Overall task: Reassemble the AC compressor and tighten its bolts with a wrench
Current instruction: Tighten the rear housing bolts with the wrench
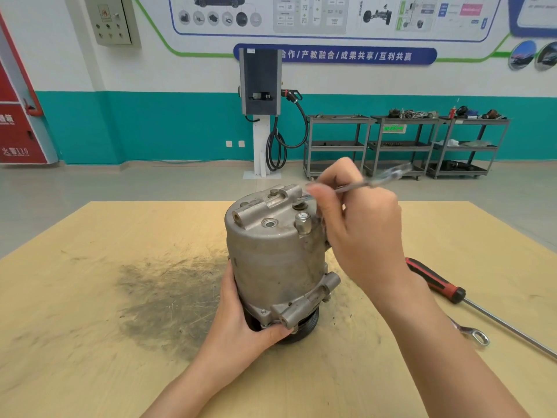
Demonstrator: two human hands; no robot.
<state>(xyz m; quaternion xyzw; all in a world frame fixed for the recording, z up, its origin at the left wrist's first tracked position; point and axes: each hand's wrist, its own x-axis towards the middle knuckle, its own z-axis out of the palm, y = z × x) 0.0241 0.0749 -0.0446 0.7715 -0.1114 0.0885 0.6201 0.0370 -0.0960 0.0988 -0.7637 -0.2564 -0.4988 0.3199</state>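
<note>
The grey AC compressor (272,254) stands upright on its black pulley in the middle of the wooden table (90,297). My left hand (241,321) grips its lower body and flange from the near left. My right hand (358,224) holds a thin metal wrench (379,180) at the compressor's top right; the wrench is blurred, and its head lies on the top face by a bolt, partly hidden behind my fingers. Bolt heads and a capped port show on the top.
A red and black handled screwdriver (437,282) with a long shaft lies on the table at the right. A second wrench (476,336) lies near my right forearm. A dark grease smear (168,294) marks the table left of the compressor. Carts stand by the far wall.
</note>
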